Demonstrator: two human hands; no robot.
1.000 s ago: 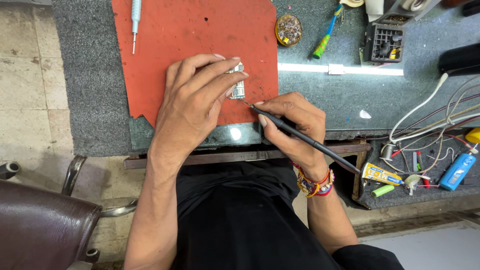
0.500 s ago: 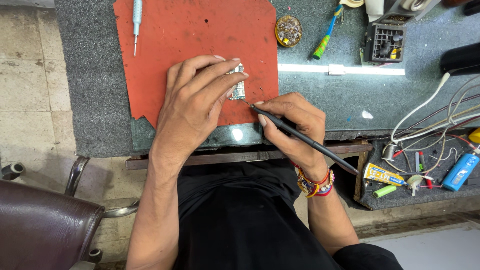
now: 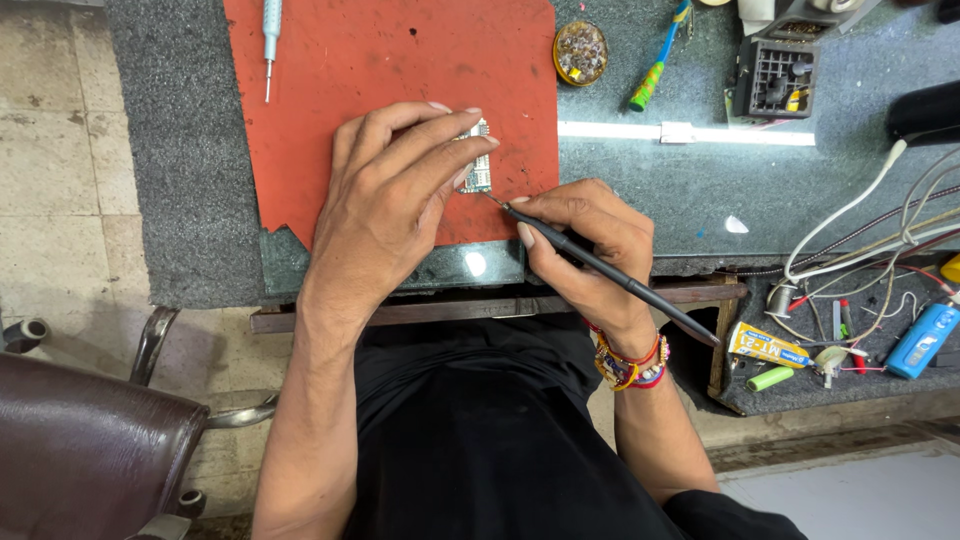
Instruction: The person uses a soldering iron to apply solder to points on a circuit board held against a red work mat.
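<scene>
A small rectangular circuit board (image 3: 478, 160) is pinned flat near the right edge of a matte red mat (image 3: 380, 70), which has a ragged lower left corner. The left hand (image 3: 385, 205) is laid over it, its fingertips pressing the board. A slim black probe (image 3: 610, 272) is pinched pen-style in the right hand (image 3: 590, 245), with its metal tip touching the board's lower edge. A pale blue screwdriver (image 3: 270, 25) lies at the mat's upper left. Speckled grey felt (image 3: 660, 190) surrounds the mat.
</scene>
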